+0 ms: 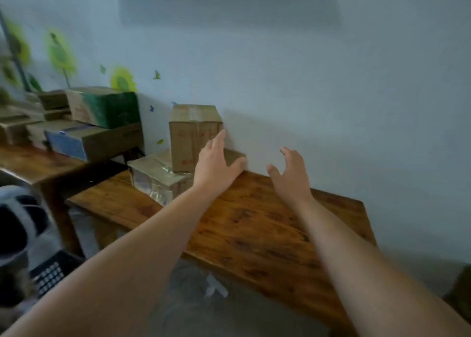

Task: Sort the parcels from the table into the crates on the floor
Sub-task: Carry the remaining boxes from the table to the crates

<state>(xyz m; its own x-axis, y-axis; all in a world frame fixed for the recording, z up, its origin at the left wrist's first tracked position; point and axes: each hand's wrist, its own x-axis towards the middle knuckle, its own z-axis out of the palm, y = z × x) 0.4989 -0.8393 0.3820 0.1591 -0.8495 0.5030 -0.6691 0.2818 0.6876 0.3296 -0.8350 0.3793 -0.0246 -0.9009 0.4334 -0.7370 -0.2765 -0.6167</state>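
**Both hands spread, nothing held**

One black crate [51,273] sits on the floor at lower left, only partly in view. Ahead stands one wooden table [254,229]. Its near edge and right corner are free, with bare board under my arms.

I have two hands out, my left hand [214,165] and right hand [290,173]. Each has its fingers spread and grasps nothing.

Two parcels occupy the table's far left end. A flat taped parcel [158,176] carries a tall cardboard parcel [191,135], upright against the pale wall [331,81]. My left hand overlaps the tall one, but I cannot tell whether they touch. My right hand is apart, to its right.

Farther left, a second table [30,160] bears a parcel stack [102,112], too blurred to count.
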